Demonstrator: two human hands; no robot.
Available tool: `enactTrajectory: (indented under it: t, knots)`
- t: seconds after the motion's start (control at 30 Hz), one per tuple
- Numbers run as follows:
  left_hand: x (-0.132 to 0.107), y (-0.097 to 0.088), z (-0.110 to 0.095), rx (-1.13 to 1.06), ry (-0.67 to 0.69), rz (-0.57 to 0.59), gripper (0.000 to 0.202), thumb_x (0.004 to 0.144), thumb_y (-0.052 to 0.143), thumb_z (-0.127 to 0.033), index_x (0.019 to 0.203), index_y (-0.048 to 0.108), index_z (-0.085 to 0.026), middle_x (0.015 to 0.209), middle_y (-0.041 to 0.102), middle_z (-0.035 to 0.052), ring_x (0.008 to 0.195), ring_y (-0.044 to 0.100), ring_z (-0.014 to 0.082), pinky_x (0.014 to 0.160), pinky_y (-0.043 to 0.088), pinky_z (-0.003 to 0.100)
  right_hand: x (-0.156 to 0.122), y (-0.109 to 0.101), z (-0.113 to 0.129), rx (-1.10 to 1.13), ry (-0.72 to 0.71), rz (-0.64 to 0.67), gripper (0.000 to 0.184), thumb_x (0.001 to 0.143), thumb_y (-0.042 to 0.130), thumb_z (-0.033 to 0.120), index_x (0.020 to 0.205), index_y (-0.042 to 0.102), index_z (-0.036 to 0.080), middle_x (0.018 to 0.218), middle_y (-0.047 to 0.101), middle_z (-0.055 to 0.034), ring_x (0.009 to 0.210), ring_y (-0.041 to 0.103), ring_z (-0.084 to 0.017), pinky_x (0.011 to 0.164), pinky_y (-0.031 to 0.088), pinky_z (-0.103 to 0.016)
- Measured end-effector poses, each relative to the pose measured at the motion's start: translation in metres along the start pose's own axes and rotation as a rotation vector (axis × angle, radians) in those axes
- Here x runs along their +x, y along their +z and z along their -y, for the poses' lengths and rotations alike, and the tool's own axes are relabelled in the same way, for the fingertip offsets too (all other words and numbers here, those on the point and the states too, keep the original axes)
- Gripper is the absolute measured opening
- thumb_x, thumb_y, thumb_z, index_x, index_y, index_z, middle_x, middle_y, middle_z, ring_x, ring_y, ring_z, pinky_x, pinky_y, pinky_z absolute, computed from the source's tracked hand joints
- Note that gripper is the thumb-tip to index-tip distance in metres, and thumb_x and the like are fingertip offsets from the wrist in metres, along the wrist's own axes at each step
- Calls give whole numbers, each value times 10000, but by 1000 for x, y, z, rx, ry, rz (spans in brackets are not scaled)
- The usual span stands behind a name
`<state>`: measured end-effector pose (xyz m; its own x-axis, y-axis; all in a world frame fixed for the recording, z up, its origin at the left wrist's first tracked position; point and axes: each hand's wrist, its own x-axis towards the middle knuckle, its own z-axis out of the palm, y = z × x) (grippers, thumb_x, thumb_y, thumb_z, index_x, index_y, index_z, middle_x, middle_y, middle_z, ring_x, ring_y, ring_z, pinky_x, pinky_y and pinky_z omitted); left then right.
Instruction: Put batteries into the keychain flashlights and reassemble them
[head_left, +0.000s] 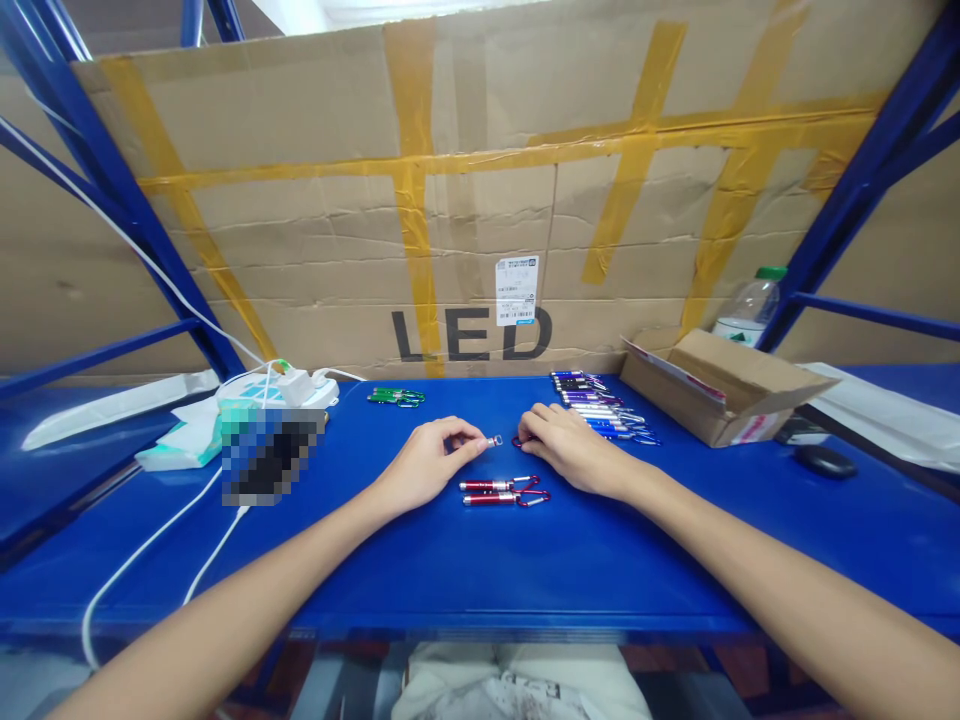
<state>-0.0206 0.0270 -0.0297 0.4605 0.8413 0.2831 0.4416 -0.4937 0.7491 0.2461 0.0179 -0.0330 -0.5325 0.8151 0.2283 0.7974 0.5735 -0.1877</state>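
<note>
Keychain flashlight [491,441]: only its silver tip shows, low over the blue table [465,570], centre, between both hands. The rest of the body is hidden in the fingers.

Left hand [429,462]: thumb and forefinger pinched on the flashlight, other fingers curled under, heel of the hand on the table. The tip points toward the right hand.

Right hand [564,447]: palm down, fingers bent, resting on the table just beside the tip without touching it. A red clip [517,441] peeks out at its fingertips. Can't tell if it's gripped or just covered.

Just in front of the hands: two red flashlights [496,491] lying side by side, touching, carabiners to the right, parallel to the table edge.

Further back:
- green flashlights [396,397], small cluster, behind the left hand, well apart
- mixed pile [600,408] of purple, blue and silver ones right behind the right hand
- open cardboard box [716,385] right of that pile, flaps up
- plastic bottle [748,305], green cap, behind the box
- black mouse-shaped item [825,461] near the right edge

Left side: white charger [298,385] with white cables [150,545] running off the front edge, and a blurred-out flat device [266,455] on a light pad.

Back wall: taped cardboard sheet [480,200] printed "LED", with a white label, inside a blue rack frame [862,180].
</note>
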Motion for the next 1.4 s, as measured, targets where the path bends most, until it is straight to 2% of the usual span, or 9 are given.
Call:
enactTrajectory:
  t: [0.13, 0.3, 0.47, 0.57, 0.73, 0.9, 1.13, 1.23, 1.4]
  knots:
    - [0, 0, 0, -1, 6, -5, 343, 974, 690, -509, 1034, 834, -204, 995, 813, 62, 852, 676, 220, 815, 514, 333, -2, 0, -1, -22, -5, -21, 171, 1093, 486, 192, 942, 560, 226, 1073, 658, -109, 925, 556, -275, 821, 414, -399]
    - [0, 0, 0, -12, 6, -18, 348, 975, 693, -518, 1033, 834, -205, 996, 814, 60, 840, 682, 215, 802, 524, 327, -1, 5, -4, 78, 26, -93, 201, 1120, 390, 241, 952, 499, 240, 988, 674, -97, 870, 559, -267, 785, 429, -388]
    - [1, -1, 2, -52, -15, -12, 349, 977, 698, -520, 1055, 834, -208, 1018, 818, 55, 867, 690, 216, 810, 522, 319, 1, 5, -3, 270, 72, -125, 134, 1126, 382, 299, 1144, 498, 235, 974, 697, -67, 845, 652, -231, 768, 488, -360]
    - [1, -2, 3, -83, -31, -1, 351, 979, 695, -513, 1054, 832, -199, 1021, 824, 59, 887, 702, 223, 830, 521, 326, 2, 4, -1, 353, 80, -108, 223, 1125, 375, 302, 1251, 534, 209, 980, 725, -84, 898, 704, -236, 807, 533, -367]
    - [2, -2, 2, -112, -48, 9, 355, 974, 698, -517, 1046, 829, -195, 1047, 831, 67, 929, 720, 237, 867, 533, 341, 5, 5, 2, 388, 44, -133, 309, 1097, 442, 289, 1308, 640, 180, 1080, 724, -119, 815, 705, -216, 785, 578, -366]
    - [3, -5, -1, -128, -46, -20, 356, 955, 706, -511, 1025, 827, -184, 1015, 832, 72, 917, 721, 237, 857, 546, 340, 5, 3, 5, 465, 42, -151, 345, 1074, 501, 289, 1360, 655, 173, 1107, 742, -122, 859, 732, -225, 842, 596, -382]
    - [4, -4, 0, -93, -27, -30, 358, 945, 720, -520, 1025, 816, -185, 993, 815, 58, 853, 671, 215, 815, 524, 333, 3, -2, 13, 696, 86, -95, 363, 1030, 608, 433, 1254, 692, 160, 982, 778, -87, 881, 735, -234, 854, 582, -375]
    - [2, -2, 2, -76, -5, -44, 318, 955, 731, -498, 1035, 802, -198, 984, 798, 41, 824, 652, 199, 801, 516, 328, 3, -3, 18, 744, 74, -93, 348, 1005, 644, 441, 1213, 710, 169, 995, 787, -82, 898, 733, -238, 851, 574, -369]
    - [-1, -1, 1, 5, 106, -72, 203, 975, 752, -418, 1046, 798, -233, 1011, 753, 22, 843, 630, 183, 821, 500, 316, 2, -4, 24, 716, 30, -136, 319, 1004, 647, 422, 1193, 744, 184, 1059, 782, -81, 923, 720, -241, 860, 547, -370]
